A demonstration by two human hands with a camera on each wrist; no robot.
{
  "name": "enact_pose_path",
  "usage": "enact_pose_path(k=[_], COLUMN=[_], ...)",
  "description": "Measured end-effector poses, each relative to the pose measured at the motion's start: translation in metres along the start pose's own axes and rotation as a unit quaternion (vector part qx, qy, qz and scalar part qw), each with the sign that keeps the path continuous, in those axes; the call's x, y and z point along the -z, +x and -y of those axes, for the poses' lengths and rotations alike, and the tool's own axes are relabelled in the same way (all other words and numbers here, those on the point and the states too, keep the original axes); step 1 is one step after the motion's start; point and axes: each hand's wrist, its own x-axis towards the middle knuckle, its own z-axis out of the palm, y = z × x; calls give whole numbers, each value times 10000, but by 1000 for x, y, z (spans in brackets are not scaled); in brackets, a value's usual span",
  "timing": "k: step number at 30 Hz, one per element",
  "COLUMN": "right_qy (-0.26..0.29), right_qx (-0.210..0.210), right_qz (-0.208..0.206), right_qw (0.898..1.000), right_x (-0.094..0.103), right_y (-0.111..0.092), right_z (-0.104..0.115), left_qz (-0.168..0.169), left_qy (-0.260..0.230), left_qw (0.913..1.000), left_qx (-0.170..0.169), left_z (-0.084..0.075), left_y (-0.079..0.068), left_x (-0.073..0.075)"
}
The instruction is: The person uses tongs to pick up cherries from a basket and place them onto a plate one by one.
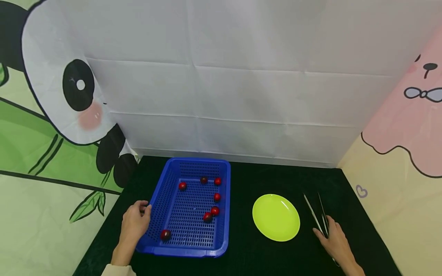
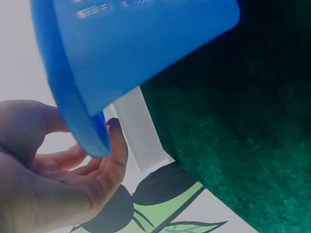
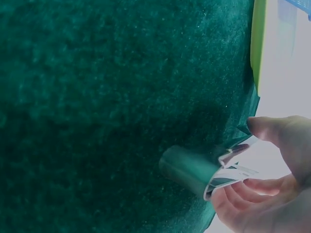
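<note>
Left grip (image 1: 134, 222) curled round blue basket rim (image 1: 183, 252), right grip (image 1: 335, 240) holding metal tongs (image 1: 312, 212), tomatoes (image 1: 182, 186) head-view only

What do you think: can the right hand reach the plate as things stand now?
Likely yes. The right hand is near the plate, with only dark cloth showing between its thumb and the rim. It holds the tongs, though, so touching with bare fingers may be awkward.

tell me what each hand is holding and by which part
Left hand: the blue basket, by its left rim. Right hand: the tongs, by both arms, around the middle.
</note>
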Motion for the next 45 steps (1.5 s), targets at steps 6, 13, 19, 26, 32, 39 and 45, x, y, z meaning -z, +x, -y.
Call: enact_pose_path(k=[6,13,19,26,32,39,45], right_qy=[145,342,443,389,303,242,229], right_qx=[55,-68,-161,-119,-12,9,207], right_qz=[7,-136,-427,-409,-441,-646,-987], right_qw=[9999,9993,9980,9983,9986,9976,9946], right_x=[-3,-8,-11,-9,-4,4,10], right_y=[9,15,18,17,17,17,21], right_z=[1,-1,-5,-6,-3,1,7], left_qz=[204,450,564,532,469,482,424], left_qy=[-157,-504,-699,-824,-816,-828,-907], left_qw=[9997,9974,9952,9940,9945,9939,9938], left_qx=[49,245,402,493,460,539,484], left_z=[9,14,15,16,16,18,18], left_y=[-1,0,1,-2,-1,-2,-2], left_x=[2,1,-1,-1,-1,-2,-3])
